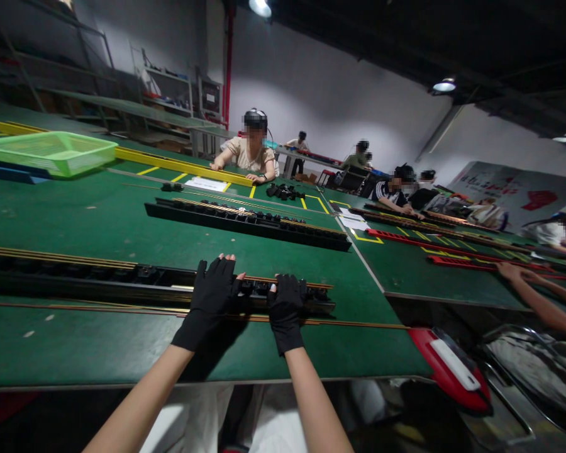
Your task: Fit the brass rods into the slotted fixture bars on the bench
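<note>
The left hand (213, 299) and right hand (287, 308), in black fingerless gloves, are apart from each other, both lying over the near black channel (163, 291). The left is spread and the right is curled more; whether either clamps anything, I cannot tell. The near black channel lies lengthwise on the green worktop (122, 355) and holds a row of black parts (147, 273), with brass-coloured rods (61, 255) along its top. More thin rods (358, 324) lie in front of it, passing under the wrists.

Beyond, the far black channel (249, 228) also carries dark pieces and thin rods. A pile of black parts (285, 192) sits loose behind it. At the left, a light green mesh basket (87, 161) stands next to a dark blue bar (14, 172), and a long yellow bar (188, 168) runs past it towards a person (252, 150) opposite.

A white sheet (206, 184) lies near that bar, its print too small to read. More sheets (353, 219) lie farther right. On a wall banner (523, 189), reddish characters beside a red shape are too blurred to read.
</note>
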Tool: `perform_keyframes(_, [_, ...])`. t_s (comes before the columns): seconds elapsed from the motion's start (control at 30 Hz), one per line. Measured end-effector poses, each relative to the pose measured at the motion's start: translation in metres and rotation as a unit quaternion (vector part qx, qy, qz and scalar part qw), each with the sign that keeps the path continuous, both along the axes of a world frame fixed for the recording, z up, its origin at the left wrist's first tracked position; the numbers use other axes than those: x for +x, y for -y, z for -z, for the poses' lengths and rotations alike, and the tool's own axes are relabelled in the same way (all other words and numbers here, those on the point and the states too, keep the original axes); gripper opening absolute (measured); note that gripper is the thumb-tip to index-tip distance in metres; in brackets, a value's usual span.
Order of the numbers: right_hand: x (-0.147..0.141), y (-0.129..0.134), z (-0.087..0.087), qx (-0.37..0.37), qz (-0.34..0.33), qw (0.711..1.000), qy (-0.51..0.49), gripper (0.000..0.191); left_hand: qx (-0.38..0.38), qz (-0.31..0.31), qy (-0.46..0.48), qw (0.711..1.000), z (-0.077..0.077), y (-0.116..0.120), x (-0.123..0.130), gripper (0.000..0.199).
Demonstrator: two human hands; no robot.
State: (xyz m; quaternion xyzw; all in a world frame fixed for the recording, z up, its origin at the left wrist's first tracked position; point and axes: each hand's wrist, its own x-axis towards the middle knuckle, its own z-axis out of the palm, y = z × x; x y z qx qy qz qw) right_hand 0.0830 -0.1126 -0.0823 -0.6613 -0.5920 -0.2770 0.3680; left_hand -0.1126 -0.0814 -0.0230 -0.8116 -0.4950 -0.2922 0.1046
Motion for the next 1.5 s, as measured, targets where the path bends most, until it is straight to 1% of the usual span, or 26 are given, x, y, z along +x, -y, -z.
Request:
perform_keyframes(0.1, [0.0, 0.0, 0.0, 0.008, -0.001, 1.0, 0.002, 0.032, -0.008, -0.016, 0.023, 1.0, 0.008, -0.004, -0.008, 0.047])
perform_keyframes(0.23, [0.001, -0.001, 0.003, 0.008, -0.002, 1.0, 0.002, 0.032, -0.023, -0.023, 0.024, 0.999, 0.018, -0.007, -0.012, 0.042])
perform_keyframes(0.33, [0.001, 0.0, 0.002, 0.006, -0.004, 1.0, -0.003, 0.033, -0.022, -0.019, 0.023, 0.999, 0.018, -0.006, -0.01, 0.045])
perform_keyframes(0.53, [-0.002, 0.002, -0.005, 0.006, -0.005, 1.0, -0.006, 0.033, -0.01, -0.03, 0.015, 0.999, 0.015, -0.005, -0.01, 0.046])
perform_keyframes(0.7, [-0.001, 0.001, -0.002, -0.014, -0.002, 1.0, -0.01, 0.031, 0.003, -0.017, 0.016, 1.0, 0.015, -0.004, -0.015, 0.044])
perform_keyframes(0.83, [0.0, 0.001, -0.002, -0.007, -0.002, 1.0, -0.003, 0.031, 0.02, -0.031, 0.06, 0.998, 0.02, -0.001, -0.023, 0.049])
perform_keyframes(0.9, [0.0, 0.002, -0.003, 0.0, 0.0, 1.0, 0.004, 0.032, 0.009, -0.033, 0.071, 0.997, 0.023, 0.0, -0.027, 0.047])
perform_keyframes(1.0, [-0.001, 0.003, -0.006, 0.01, 0.0, 1.0, 0.005, 0.033, 0.009, -0.04, 0.06, 0.997, 0.025, 0.001, -0.028, 0.041])
perform_keyframes(1.13, [-0.002, 0.003, -0.006, 0.019, 0.0, 1.0, 0.005, 0.033, 0.019, -0.046, 0.048, 0.998, 0.025, 0.001, -0.026, 0.039])
perform_keyframes(1.37, [-0.002, 0.002, -0.005, 0.016, -0.003, 1.0, -0.004, 0.033, 0.004, -0.055, 0.065, 0.996, 0.019, 0.0, -0.023, 0.042])
perform_keyframes(1.5, [-0.002, 0.002, -0.006, 0.028, 0.002, 1.0, 0.007, 0.033, 0.017, -0.037, 0.059, 0.997, 0.014, 0.002, -0.013, 0.047])
